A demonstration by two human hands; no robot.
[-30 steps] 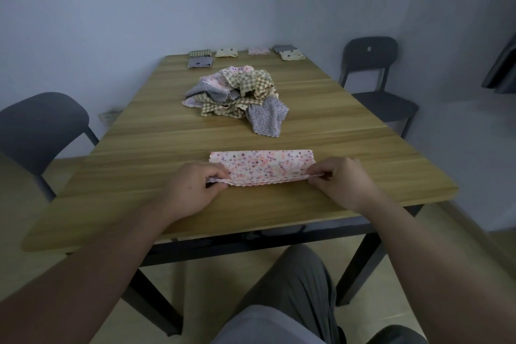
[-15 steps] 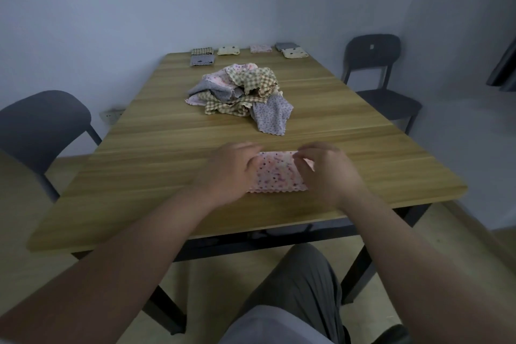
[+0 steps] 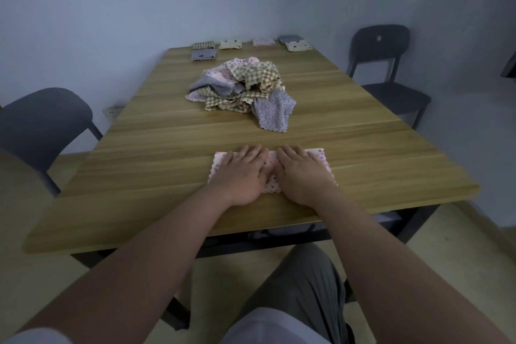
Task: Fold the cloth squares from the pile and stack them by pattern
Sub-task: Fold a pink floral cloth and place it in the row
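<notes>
Folded pink floral cloth (image 3: 219,160) pressed flat under both hands, near the table's (image 3: 377,165) front edge.
Left hand (image 3: 240,174) and right hand (image 3: 303,176) lie side by side, palms down, fingers straight on the cloth. Unfolded pile (image 3: 240,89) sits mid-table beyond; small folded stacks (image 3: 203,51) line the far edge.

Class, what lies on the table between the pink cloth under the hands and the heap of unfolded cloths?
Only bare wooden table, seen in the head view; nothing sits between the pink cloth and the heap.
</notes>
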